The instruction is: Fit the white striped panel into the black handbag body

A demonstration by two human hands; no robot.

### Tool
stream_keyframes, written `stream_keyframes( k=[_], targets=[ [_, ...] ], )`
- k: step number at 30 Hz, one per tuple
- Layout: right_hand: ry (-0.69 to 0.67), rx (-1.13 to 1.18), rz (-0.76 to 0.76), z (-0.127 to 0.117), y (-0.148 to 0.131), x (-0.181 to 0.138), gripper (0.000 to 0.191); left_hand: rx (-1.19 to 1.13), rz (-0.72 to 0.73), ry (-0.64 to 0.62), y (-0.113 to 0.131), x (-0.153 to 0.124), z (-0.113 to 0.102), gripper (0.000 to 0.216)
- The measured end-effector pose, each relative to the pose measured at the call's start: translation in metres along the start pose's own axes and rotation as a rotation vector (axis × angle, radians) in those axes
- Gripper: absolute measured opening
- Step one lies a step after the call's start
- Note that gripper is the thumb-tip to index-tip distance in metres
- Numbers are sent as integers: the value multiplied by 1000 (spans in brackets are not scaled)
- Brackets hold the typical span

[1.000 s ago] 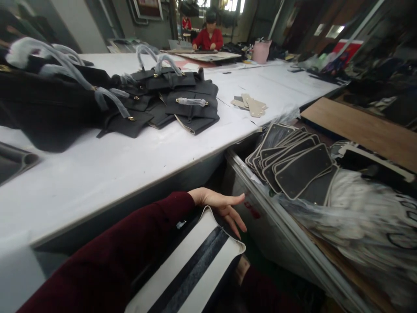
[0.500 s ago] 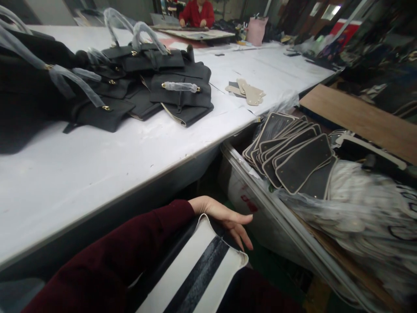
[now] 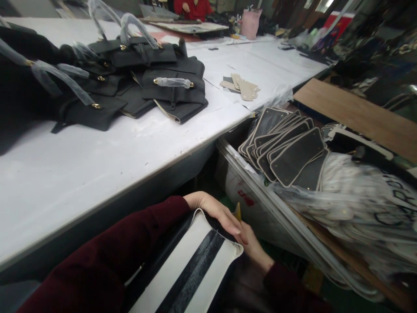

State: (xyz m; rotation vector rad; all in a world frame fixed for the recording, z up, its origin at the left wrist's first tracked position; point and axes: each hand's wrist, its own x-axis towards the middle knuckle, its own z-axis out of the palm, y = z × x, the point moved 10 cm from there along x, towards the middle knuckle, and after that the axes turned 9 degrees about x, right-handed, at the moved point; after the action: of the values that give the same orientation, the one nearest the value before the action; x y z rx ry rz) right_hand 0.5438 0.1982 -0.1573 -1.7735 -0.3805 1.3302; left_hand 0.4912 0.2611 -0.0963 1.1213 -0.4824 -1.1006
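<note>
A bag [image 3: 182, 269] with white and dark stripes across its base lies tilted in front of me, its far end raised. My left hand [image 3: 218, 213] curves over that far end, fingers bent down against the dark side. Close against its fingertips is my right hand [image 3: 256, 248], reaching in from the right with its fingers partly hidden. A thin yellow pointed object [image 3: 239, 211] sticks up from between the hands, seemingly in the right one; its kind does not show. The bag's far face is hidden from me.
Black bags [image 3: 176, 89] with plastic-wrapped handles are heaped on the white table [image 3: 97, 165]. Beige pieces [image 3: 244, 88] lie farther right. A bin [image 3: 260, 195] on the right carries dark trimmed panels [image 3: 296, 156]. A person in red [image 3: 193, 9] sits at the far end.
My right hand has come into view from the right with the yellow object, meeting my left hand. The left fingers, spread before, now press against the bag's end.
</note>
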Motion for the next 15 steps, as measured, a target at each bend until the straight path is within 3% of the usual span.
stream_keyframes(
  k=[3,4,6,8,10,15],
  targets=[
    [131,-74,70,-65,8,-32,54,65,-10,-24,-5,2,-1,77],
    [116,-115,134,-81,10,-45,59,76,-20,-34,-7,3,0,83],
    [-40,-212,310,-93,14,-72,67,85,-37,-63,-8,6,2,95],
    [-294,-241,424,-76,7,-93,60,97,-56,-82,-6,7,4,103],
    [-492,-262,414,-47,-12,-99,55,128,-74,-84,-3,8,4,103],
    [-623,-405,286,-1,-45,-72,41,242,-131,-29,6,5,-1,105]
  ],
)
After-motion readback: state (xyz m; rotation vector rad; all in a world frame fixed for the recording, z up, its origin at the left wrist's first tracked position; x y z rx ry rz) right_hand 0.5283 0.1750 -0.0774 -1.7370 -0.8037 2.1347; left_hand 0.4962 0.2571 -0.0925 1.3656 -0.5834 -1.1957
